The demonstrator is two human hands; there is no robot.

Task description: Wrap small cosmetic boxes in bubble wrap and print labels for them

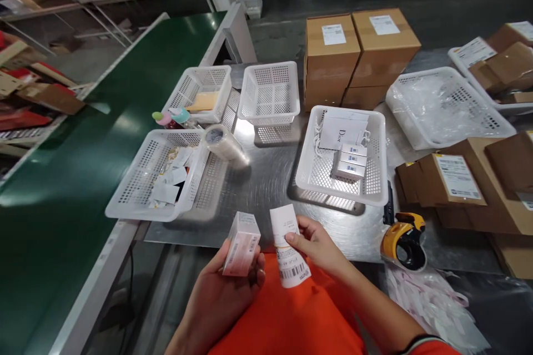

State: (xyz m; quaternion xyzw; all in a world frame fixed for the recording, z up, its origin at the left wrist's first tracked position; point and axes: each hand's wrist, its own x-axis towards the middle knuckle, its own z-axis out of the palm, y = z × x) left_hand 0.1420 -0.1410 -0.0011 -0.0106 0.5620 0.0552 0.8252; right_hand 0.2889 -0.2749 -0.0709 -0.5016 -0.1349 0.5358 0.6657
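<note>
My left hand is closed round a small pale pink carton, held upright near the metal table's front edge. My right hand pinches a white tube with a barcode label, its cap end pointing towards me. Both items hover just above my orange clothing. Beyond them stands a white basket that holds a white paper bag and three small white boxes.
A yellow tape dispenser lies right of my hands. Several more white baskets, a tape roll and brown cartons fill the metal table. A green conveyor belt runs along the left.
</note>
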